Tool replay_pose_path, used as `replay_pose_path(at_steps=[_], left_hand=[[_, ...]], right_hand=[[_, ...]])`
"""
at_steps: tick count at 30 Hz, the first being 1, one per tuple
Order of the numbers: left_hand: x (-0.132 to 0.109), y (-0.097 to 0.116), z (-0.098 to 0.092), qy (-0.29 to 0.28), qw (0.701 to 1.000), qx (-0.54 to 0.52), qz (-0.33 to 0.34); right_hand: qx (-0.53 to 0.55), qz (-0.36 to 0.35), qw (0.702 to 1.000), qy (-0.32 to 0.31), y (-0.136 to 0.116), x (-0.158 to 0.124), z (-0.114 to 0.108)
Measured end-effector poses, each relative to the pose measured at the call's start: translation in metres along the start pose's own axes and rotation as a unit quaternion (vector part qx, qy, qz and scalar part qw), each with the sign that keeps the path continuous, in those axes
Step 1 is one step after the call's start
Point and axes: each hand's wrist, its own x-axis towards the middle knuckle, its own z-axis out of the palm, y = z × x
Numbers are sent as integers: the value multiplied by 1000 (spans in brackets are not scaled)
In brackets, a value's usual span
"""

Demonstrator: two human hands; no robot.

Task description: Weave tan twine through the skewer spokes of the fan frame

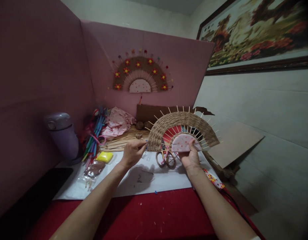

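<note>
My right hand (191, 160) grips a half-round woven fan by its base, thumb lying on the pink dotted half-circle (185, 142). The fan's brown twine band (180, 118) arches above, with thin pale sticks poking past its outer edge. My left hand (134, 153) is closed in a pinch at the band's lower left end; what its fingertips hold is too small to make out. Behind and below the fan, scissors (166, 159) with dark round handles are partly covered by it.
A similar fan with red flowers (138, 64) is mounted on the pink board (99, 50). At left stand a purple bottle (62, 136), colourful pipe cleaners (95, 143), crumpled dotted cloth (117, 121) and a yellow packet (104, 156). Thin sticks (119, 143) lie behind my left hand.
</note>
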Motion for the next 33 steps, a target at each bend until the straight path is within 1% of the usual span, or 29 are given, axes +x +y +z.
replay_pose_path(at_steps=[5,10,16,21,25,33], left_hand=[[-4,0,1,29,991,122,55],[-5,3,2,39,976,192,96],[-6,5,1,38,965,225,132],[-9,5,3,35,957,236,164],[-11,7,6,29,957,229,174],[-12,7,6,40,961,203,182]], right_hand=[[4,2,1000,20,0,-2,2],[5,-1,1000,10,1,0,1],[2,-7,1000,-4,2,5,-4],[2,-11,1000,8,1,5,-2],[-6,-24,1000,3,0,5,-2],[21,-27,999,23,-2,5,-1]])
